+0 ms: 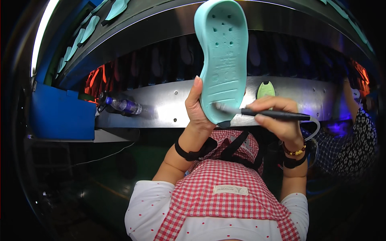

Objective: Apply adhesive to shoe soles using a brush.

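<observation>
Upright in front of me stands a turquoise foam shoe sole [225, 60], with small holes at its top end and a black tip at its lower end. My left hand [197, 108] grips its lower left side, thumb along the edge and the other fingers hidden behind it. Between the fingers of my right hand [281, 126] is a brush [291, 115] with a black handle. Its pale bristles touch or nearly touch the sole's inner face near the lower end. From the handle's back end a clear tube [317, 128] curves down by my wrist.
A metal ledge [157, 100] bears a lying plastic bottle [125, 106] and a light-green, sole-shaped piece [265, 89]. More turquoise soles [90, 29] lie on the dark belt at upper left. Left stands a blue box [60, 112]; at right is another person's arm [352, 100].
</observation>
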Tool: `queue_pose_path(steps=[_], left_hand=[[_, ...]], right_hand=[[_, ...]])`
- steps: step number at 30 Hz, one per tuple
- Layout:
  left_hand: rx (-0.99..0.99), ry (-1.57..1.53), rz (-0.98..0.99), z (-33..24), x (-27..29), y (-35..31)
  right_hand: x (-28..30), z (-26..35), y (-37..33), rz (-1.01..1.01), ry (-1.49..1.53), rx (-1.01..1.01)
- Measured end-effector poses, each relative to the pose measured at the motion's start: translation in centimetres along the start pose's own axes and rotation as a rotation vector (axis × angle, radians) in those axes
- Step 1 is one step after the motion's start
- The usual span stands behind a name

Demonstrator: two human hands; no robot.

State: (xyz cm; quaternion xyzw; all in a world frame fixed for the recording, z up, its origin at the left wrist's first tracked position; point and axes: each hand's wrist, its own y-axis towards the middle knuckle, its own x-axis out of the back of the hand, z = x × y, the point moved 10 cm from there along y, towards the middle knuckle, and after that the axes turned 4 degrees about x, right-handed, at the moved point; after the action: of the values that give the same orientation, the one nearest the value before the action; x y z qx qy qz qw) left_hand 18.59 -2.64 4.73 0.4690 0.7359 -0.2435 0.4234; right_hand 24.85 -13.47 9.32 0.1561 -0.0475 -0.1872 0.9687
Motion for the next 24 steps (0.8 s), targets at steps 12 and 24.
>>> queue_pose_path(steps=[12, 24], left_hand=[[0.356, -0.132, 0.023, 1.2, -0.1, 1.2], [0.732, 0.310, -0.067, 3.3, 0.4, -0.5]], right_hand=[[-1.6, 3.8, 0.0, 0.275, -0.161, 0.223], [-1.9, 3.0, -0.7, 0.522, -0.494, 0.233]])
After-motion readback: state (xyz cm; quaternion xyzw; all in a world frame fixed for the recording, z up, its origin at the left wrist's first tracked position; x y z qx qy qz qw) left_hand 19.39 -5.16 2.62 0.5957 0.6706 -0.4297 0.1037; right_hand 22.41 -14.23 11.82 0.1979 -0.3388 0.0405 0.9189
